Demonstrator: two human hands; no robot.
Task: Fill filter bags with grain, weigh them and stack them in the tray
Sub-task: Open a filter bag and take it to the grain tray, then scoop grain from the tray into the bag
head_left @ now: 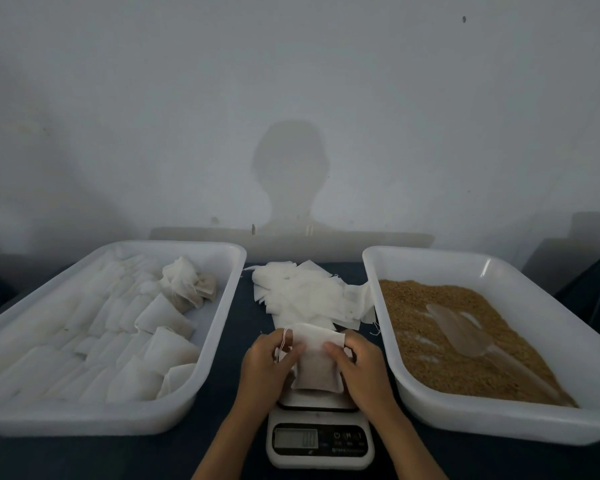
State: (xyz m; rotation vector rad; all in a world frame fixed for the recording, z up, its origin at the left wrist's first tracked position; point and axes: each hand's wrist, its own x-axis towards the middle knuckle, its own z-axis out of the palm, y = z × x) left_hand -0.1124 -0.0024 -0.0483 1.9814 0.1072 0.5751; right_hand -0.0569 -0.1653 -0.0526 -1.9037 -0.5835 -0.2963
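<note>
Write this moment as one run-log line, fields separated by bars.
step: weighing | left hand + right hand: hold filled filter bag | over scale | scoop: in grain

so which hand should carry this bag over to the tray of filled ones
Left. The left hand already holds the filled bag on the scale, and the tray of filled bags lies on its side; the right hand would have to cross over.

A small hand-packing workroom: bare grey wall [291,81], digital scale [320,441], white trays [201,386] on dark table [84,459].
</note>
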